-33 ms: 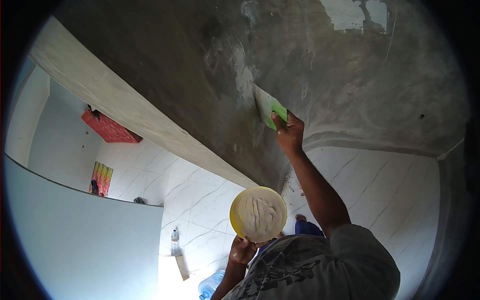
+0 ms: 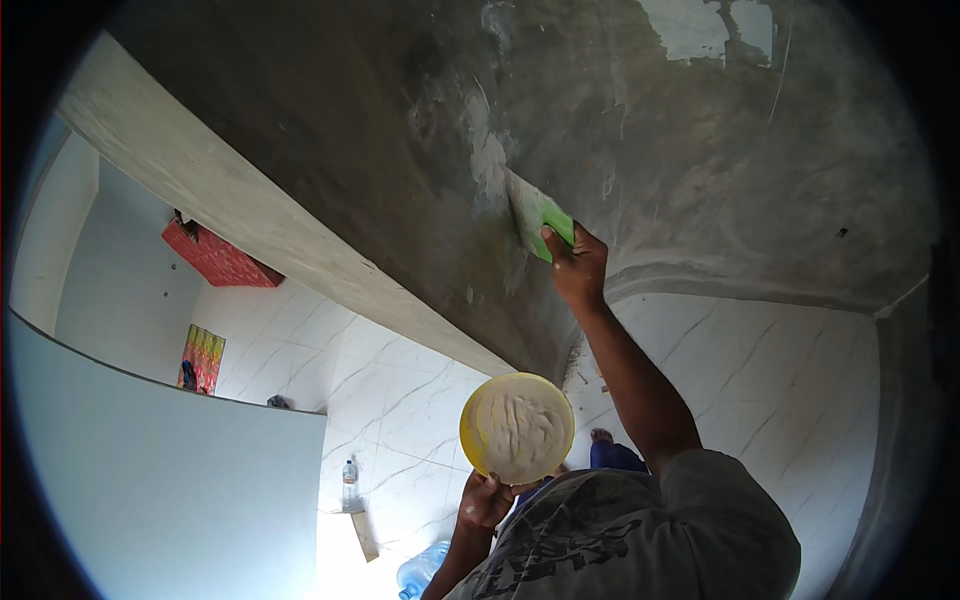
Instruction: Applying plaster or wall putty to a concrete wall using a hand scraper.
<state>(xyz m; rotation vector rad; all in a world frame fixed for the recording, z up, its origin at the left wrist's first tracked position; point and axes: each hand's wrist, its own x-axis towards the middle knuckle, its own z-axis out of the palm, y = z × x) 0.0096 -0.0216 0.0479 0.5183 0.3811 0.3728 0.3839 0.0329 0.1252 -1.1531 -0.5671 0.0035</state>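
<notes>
My right hand [image 2: 580, 262] grips a wide putty scraper [image 2: 545, 212] with a green grip edge, thumb on its near face. The scraper's pale, putty-smeared blade lies against the grey cement wall [image 2: 370, 150], beside a whitish streak of putty [image 2: 487, 150] that runs up from it. Lower down, my left hand [image 2: 487, 500] holds a round yellow tub [image 2: 466, 440] by its near rim. Pale, ridged putty [image 2: 522, 425] fills much of the tub's inside. Some fingers of my left hand are hidden beneath the tub.
A pale wall edge [image 2: 300, 225] slants along the left of the grey wall. Beyond it are a red mattress-like block [image 2: 220, 255], a light partition [image 2: 170, 470], a small bottle [image 2: 349, 484] and a large blue water jug [image 2: 420, 570]. White veined tiles [image 2: 760, 400] cover the floor.
</notes>
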